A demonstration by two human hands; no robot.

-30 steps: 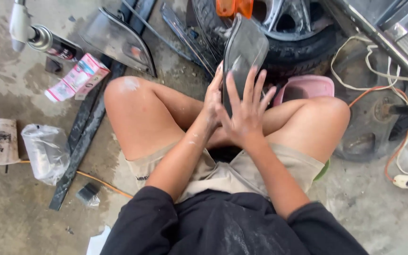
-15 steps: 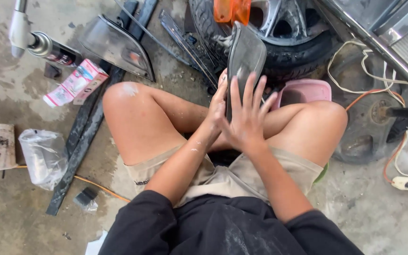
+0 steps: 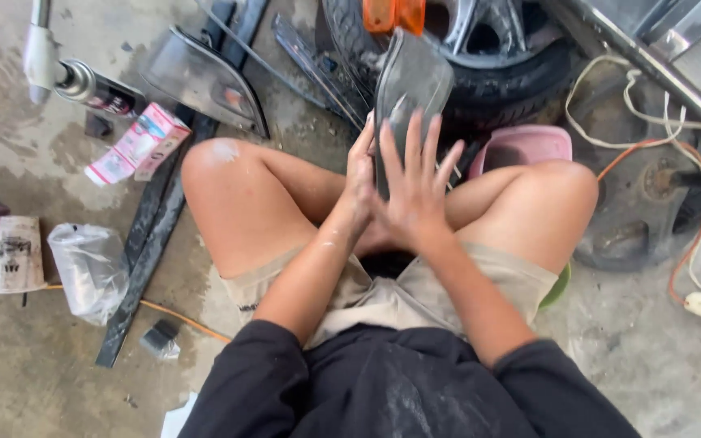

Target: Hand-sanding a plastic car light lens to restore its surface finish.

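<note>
I sit on a concrete floor with my knees up. Between them stands a dark, curved headlight lens, upright and dusty. My left hand grips its left edge from behind. My right hand lies flat on its face with the fingers spread apart. Both hands are pale with dust.
A car tyre on its wheel lies just beyond the lens, with a pink tub beside my right knee. At the left are a second lens, a spray can, a pink box, a paper cup and a plastic bag. Cables run at right.
My right hand has slid a little up the lens face with its fingers spread wider. The lens leans slightly further away from me.
</note>
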